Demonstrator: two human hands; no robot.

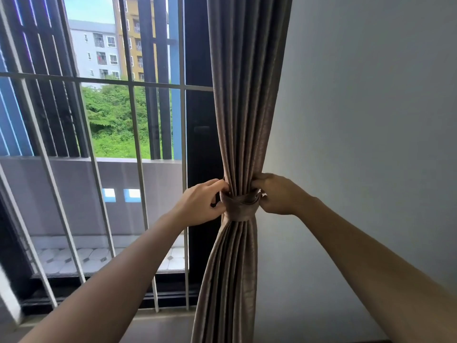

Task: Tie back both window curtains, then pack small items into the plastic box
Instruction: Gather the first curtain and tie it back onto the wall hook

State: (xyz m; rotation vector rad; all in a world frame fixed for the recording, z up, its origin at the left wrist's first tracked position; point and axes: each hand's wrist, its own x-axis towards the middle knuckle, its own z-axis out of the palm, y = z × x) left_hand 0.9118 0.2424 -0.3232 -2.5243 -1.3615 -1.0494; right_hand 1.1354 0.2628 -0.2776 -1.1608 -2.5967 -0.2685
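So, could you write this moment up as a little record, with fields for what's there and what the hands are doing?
Place: at a barred window, beside a pale wall
Curtain: brown curtain, gathered into one bunch
Tie: matching tieback band wrapped around the bunch
Left: left hand pinches the band's left edge
Right: right hand grips the band's right end
Out of view: second curtain, plastic box

Head view, forward, near curtain [243,95]
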